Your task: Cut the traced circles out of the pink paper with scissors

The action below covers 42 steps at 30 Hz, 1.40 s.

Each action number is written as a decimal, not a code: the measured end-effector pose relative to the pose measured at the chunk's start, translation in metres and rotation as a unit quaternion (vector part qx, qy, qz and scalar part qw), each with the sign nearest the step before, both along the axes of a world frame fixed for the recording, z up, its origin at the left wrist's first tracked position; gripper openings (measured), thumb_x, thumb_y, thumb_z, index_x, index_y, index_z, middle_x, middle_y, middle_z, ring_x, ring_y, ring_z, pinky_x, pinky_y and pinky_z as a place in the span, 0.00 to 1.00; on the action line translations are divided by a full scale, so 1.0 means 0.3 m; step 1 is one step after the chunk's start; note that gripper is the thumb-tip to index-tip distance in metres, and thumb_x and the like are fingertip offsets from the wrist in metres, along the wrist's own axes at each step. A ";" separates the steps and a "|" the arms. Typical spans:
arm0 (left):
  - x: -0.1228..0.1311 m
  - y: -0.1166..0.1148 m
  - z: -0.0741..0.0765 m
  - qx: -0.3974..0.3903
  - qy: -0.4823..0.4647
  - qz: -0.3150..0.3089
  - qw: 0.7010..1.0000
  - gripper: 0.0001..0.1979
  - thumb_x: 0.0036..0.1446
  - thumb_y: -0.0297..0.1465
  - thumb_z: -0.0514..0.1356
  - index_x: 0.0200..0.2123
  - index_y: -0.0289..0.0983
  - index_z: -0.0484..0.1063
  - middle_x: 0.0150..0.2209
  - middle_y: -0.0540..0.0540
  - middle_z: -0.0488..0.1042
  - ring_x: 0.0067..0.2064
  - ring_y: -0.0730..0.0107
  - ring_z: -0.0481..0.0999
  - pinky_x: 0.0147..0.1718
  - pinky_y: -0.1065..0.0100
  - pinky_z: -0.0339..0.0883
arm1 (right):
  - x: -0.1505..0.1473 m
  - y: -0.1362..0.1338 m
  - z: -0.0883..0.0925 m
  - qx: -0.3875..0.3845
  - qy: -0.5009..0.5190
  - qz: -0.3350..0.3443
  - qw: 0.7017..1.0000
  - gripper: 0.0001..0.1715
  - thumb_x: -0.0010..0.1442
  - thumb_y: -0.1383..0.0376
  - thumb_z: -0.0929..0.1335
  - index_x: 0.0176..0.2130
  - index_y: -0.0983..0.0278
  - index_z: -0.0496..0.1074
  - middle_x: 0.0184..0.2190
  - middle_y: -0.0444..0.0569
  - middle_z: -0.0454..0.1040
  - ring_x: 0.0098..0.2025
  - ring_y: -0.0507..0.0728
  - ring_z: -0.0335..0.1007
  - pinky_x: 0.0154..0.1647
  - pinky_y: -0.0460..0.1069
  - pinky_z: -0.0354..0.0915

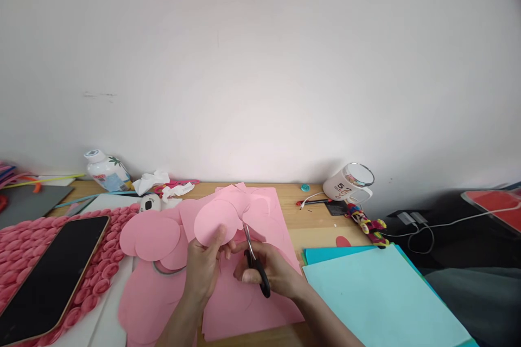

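Between the thumb and fingers of my left hand point(205, 265) is a pink paper circle point(215, 221), held up above the desk. My right hand point(266, 268) grips black-handled scissors point(251, 249), their blades pointing up and away from me beside the circle's right edge, close to another curved pink paper piece point(258, 219). Beneath both hands lies a stack of pink paper sheets point(280, 260). Several cut pink circles point(157, 238) overlap on the left of the stack. Exactly where the blades meet the paper is hard to make out.
A phone point(57, 276) rests on a pink textured mat point(95, 276) at left. Behind stand a white bottle point(108, 171) and crumpled tissue point(151, 181). To the right are a white mug point(348, 183), a colourful toy point(368, 225) and light-blue paper sheets point(378, 293). A wall point(260, 65) borders the desk.
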<state>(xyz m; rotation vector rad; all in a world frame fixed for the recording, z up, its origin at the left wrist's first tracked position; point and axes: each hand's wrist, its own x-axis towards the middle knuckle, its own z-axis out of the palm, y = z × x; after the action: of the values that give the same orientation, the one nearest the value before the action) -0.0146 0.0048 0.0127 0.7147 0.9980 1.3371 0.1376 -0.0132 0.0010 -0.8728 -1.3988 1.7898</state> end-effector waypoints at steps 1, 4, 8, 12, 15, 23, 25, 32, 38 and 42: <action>-0.001 0.000 -0.005 -0.004 0.002 -0.003 1.000 0.10 0.43 0.29 0.66 0.17 0.33 0.70 0.19 0.49 0.72 0.18 0.79 0.62 0.18 0.72 0.60 | -0.002 0.006 0.003 0.003 0.003 0.000 1.000 0.30 0.43 0.52 0.75 0.42 0.62 0.70 0.26 0.44 0.70 0.27 0.53 0.65 0.30 0.47 0.61; -0.003 -0.004 -0.019 -0.009 0.015 -0.017 1.000 0.10 0.45 0.28 0.65 0.17 0.33 0.70 0.18 0.49 0.71 0.18 0.78 0.63 0.16 0.73 0.57 | -0.018 0.018 0.015 0.023 0.025 -0.001 0.999 0.26 0.44 0.49 0.74 0.38 0.62 0.71 0.28 0.45 0.70 0.30 0.54 0.66 0.32 0.48 0.62; -0.003 -0.013 -0.025 0.006 0.071 -0.034 0.997 0.11 0.48 0.29 0.63 0.17 0.34 0.70 0.16 0.48 0.71 0.18 0.74 0.66 0.15 0.73 0.57 | -0.033 0.026 0.030 0.048 0.057 -0.021 0.997 0.24 0.47 0.48 0.72 0.34 0.63 0.70 0.29 0.46 0.70 0.32 0.55 0.68 0.35 0.49 0.62; 0.009 -0.025 -0.003 0.013 0.159 -0.040 0.986 0.15 0.47 0.30 0.63 0.11 0.35 0.67 0.10 0.50 0.66 0.13 0.74 0.63 0.13 0.71 0.58 | -0.025 0.025 0.020 0.040 0.062 -0.031 0.997 0.24 0.46 0.48 0.73 0.32 0.64 0.69 0.25 0.44 0.69 0.30 0.55 0.68 0.32 0.48 0.61; 0.018 -0.031 0.016 0.006 0.183 -0.042 0.982 0.11 0.46 0.31 0.63 0.15 0.34 0.71 0.10 0.50 0.67 0.11 0.73 0.63 0.11 0.72 0.56 | -0.010 0.021 0.003 0.017 0.062 -0.038 0.997 0.24 0.44 0.48 0.73 0.30 0.65 0.69 0.23 0.44 0.69 0.28 0.54 0.66 0.29 0.47 0.60; 0.015 -0.026 0.000 -0.030 0.150 -0.125 0.980 0.18 0.46 0.32 0.63 0.10 0.35 0.63 0.07 0.51 0.61 0.10 0.79 0.56 0.10 0.73 0.50 | 0.021 0.020 0.005 -0.005 0.047 -0.075 0.996 0.25 0.41 0.49 0.75 0.25 0.66 0.69 0.22 0.44 0.67 0.26 0.52 0.59 0.25 0.46 0.55; 0.017 -0.022 -0.005 -0.035 0.139 -0.122 0.982 0.17 0.46 0.32 0.63 0.11 0.35 0.63 0.07 0.52 0.60 0.10 0.80 0.55 0.11 0.74 0.49 | 0.018 0.020 0.008 -0.006 0.047 -0.073 0.996 0.25 0.41 0.48 0.75 0.25 0.66 0.69 0.21 0.44 0.67 0.26 0.52 0.59 0.25 0.46 0.55; 0.024 -0.015 -0.017 -0.011 0.100 -0.134 0.986 0.13 0.48 0.35 0.63 0.19 0.32 0.71 0.13 0.47 0.68 0.15 0.74 0.64 0.11 0.73 0.57 | 0.003 0.022 0.002 0.001 0.060 -0.098 0.993 0.26 0.45 0.46 0.72 0.29 0.64 0.66 0.22 0.43 0.66 0.25 0.53 0.63 0.27 0.47 0.58; 0.032 -0.018 -0.021 -0.024 0.076 -0.155 0.985 0.17 0.51 0.39 0.61 0.21 0.31 0.72 0.14 0.46 0.69 0.15 0.70 0.67 0.10 0.72 0.60 | -0.004 0.019 -0.021 0.020 0.045 -0.124 0.991 0.26 0.45 0.46 0.72 0.28 0.63 0.63 0.22 0.40 0.62 0.23 0.51 0.60 0.24 0.46 0.56; 0.035 -0.014 -0.022 -0.020 0.047 -0.132 0.990 0.16 0.51 0.38 0.62 0.18 0.33 0.68 0.14 0.50 0.66 0.14 0.75 0.65 0.10 0.74 0.58 | -0.007 0.015 -0.029 0.025 0.044 -0.104 0.993 0.26 0.46 0.46 0.72 0.31 0.64 0.64 0.22 0.42 0.65 0.24 0.52 0.61 0.26 0.47 0.57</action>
<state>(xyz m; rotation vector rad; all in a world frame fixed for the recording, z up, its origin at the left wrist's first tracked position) -0.0041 0.0005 0.0061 0.8544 0.9660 1.0591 0.1355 -0.0085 -0.0077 -0.8687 -1.2440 1.6102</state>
